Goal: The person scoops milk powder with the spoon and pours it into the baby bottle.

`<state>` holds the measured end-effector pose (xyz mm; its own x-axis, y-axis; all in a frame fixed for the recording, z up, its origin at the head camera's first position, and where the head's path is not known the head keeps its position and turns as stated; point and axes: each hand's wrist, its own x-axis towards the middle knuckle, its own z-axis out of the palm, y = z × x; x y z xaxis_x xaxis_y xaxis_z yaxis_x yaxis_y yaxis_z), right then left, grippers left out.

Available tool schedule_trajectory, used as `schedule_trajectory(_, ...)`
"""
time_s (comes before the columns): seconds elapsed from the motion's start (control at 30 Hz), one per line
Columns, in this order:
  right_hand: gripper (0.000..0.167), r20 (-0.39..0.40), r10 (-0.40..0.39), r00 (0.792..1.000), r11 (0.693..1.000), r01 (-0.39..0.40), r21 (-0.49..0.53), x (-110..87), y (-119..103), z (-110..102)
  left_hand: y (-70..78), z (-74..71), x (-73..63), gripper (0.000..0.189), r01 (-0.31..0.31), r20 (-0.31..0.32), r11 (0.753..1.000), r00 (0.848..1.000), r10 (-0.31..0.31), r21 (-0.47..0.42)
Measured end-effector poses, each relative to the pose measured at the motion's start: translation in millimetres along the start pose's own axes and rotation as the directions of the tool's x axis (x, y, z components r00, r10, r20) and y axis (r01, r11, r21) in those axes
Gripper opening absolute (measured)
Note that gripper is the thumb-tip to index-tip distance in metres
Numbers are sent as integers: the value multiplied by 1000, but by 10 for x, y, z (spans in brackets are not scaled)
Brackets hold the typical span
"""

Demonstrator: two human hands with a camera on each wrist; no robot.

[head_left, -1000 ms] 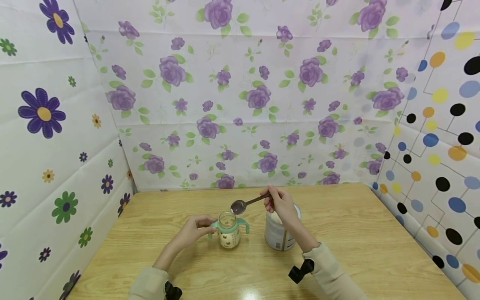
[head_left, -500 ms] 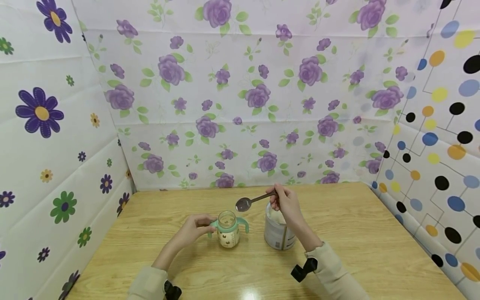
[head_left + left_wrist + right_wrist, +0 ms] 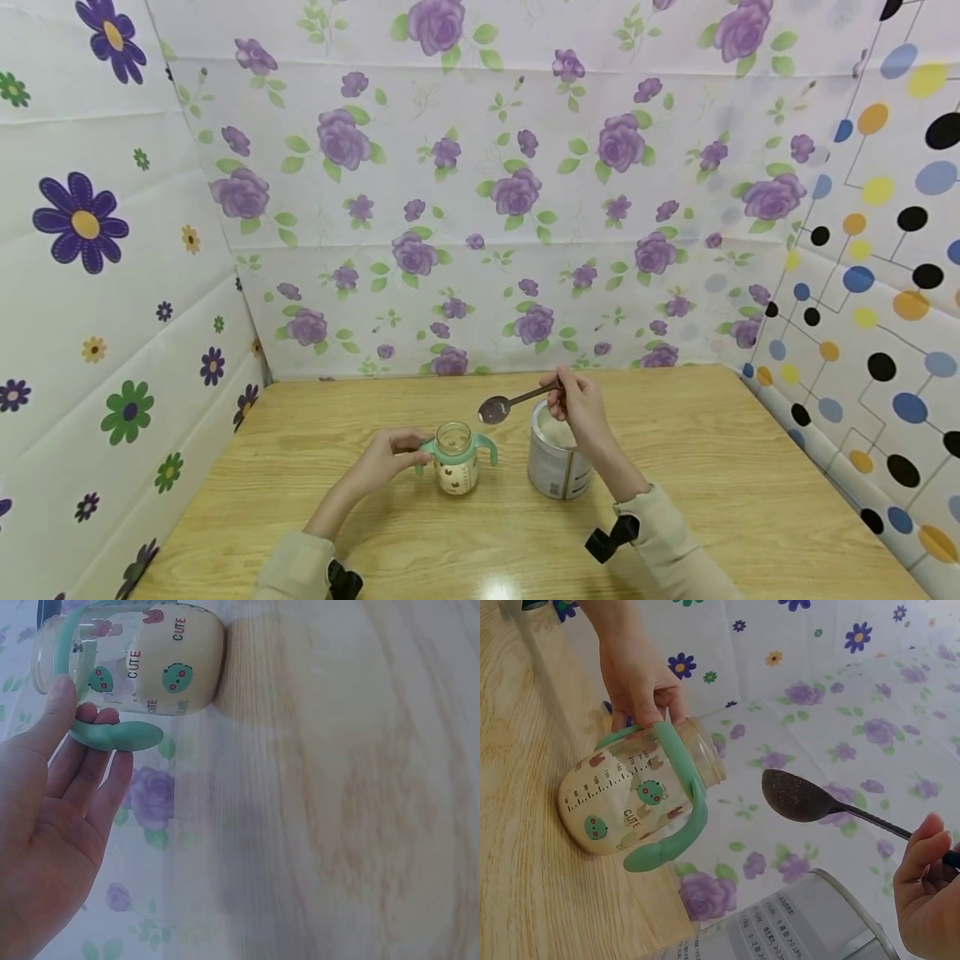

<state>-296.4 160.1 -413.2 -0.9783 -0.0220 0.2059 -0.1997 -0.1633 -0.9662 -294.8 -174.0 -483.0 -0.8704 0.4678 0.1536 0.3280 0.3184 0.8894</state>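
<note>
A clear baby bottle (image 3: pixel 456 477) with a mint-green collar and two handles stands upright and uncapped on the table. Pale powder or liquid fills its lower part in the left wrist view. My left hand (image 3: pixel 392 460) pinches the bottle's left handle (image 3: pixel 120 736) between thumb and fingers. My right hand (image 3: pixel 581 408) grips a dark spoon (image 3: pixel 497 409) by the end of its handle, in the air above and between bottle and can. Only slight residue shows on the spoon's bowl (image 3: pixel 799 796). An open can (image 3: pixel 553 467) holding pale powder (image 3: pixel 557 431) stands below my right hand.
The wooden table (image 3: pixel 675 483) has light glare near its front edge. A flowered cloth wall (image 3: pixel 480 250) rises behind it, with a daisy cloth on the left and a dotted cloth (image 3: pixel 885 333) on the right.
My right hand has moved the spoon rightward, away from the bottle's mouth toward the can. The left hand and bottle stay in place.
</note>
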Motion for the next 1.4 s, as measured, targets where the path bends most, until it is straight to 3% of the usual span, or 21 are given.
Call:
schedule_trajectory(0.27,45,-35,38,999,999,-37,39,7,-17,-71,-25,4,3,36,11,10,1000,1000,-11,2)
schedule_trajectory(1.4,42,-130,75,989,982,-51,181,22,-51,-248,16,6,-4,37,2,-2,1000,1000,-2,0)
